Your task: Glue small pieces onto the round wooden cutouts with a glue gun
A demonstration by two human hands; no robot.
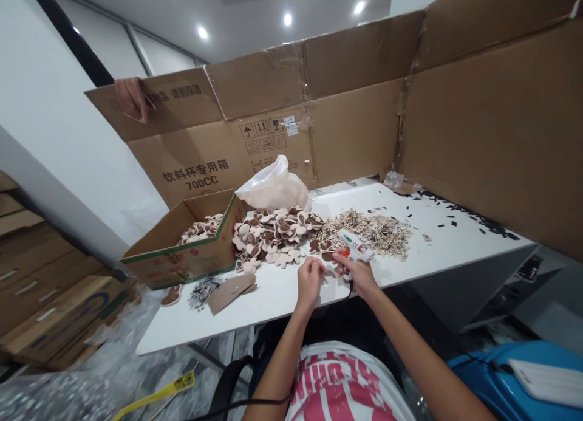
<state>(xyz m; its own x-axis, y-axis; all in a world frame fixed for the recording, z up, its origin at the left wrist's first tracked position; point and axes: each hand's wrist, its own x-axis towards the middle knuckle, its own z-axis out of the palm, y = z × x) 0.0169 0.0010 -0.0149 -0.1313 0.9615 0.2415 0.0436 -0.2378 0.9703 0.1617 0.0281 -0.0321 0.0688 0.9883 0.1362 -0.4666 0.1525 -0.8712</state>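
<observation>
My right hand (359, 275) grips a white hot glue gun (356, 246) with an orange trigger; its cord drops over the table's front edge. Close by on the left, my left hand (310, 282) is closed in a pinch, and what its fingertips hold is too small to make out. Just beyond both hands lies a brown and cream felt piece (328, 255). Behind them spreads a heap of brown and cream animal-shaped felt pieces (277, 234). A pile of thin beige strips or loops (371, 229) lies right of that heap, partly behind the glue gun.
A cardboard box (182, 264) of felt pieces stands left, beside a white bag (276, 187). Brown card (232, 292) and small dark bits (204, 291) lie near the front edge. Tall cardboard walls (355, 129) enclose the back; another person's hand (132, 98) rests on top. Black pieces (489, 225) scatter right.
</observation>
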